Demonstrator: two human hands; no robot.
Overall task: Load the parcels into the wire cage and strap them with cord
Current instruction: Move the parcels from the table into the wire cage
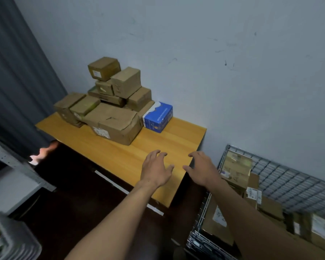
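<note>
Hands: two; our left hand (156, 169) and right hand (203, 169) hover, fingers spread and loose, holding nothing.
Stack: at least eight brown cartons (113, 122), one blue box (158, 117), well beyond our fingertips.
Wire cage (289, 182): one, right of our right fingers, several parcels (235, 166) inside.
Labels: white stickers (101, 132), unreadable.

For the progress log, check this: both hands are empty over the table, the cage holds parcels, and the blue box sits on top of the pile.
Not quite. The head view shows the blue box standing on the table beside the pile, not on top. The left hand and right hand are empty, and the cage holds parcels.
</note>
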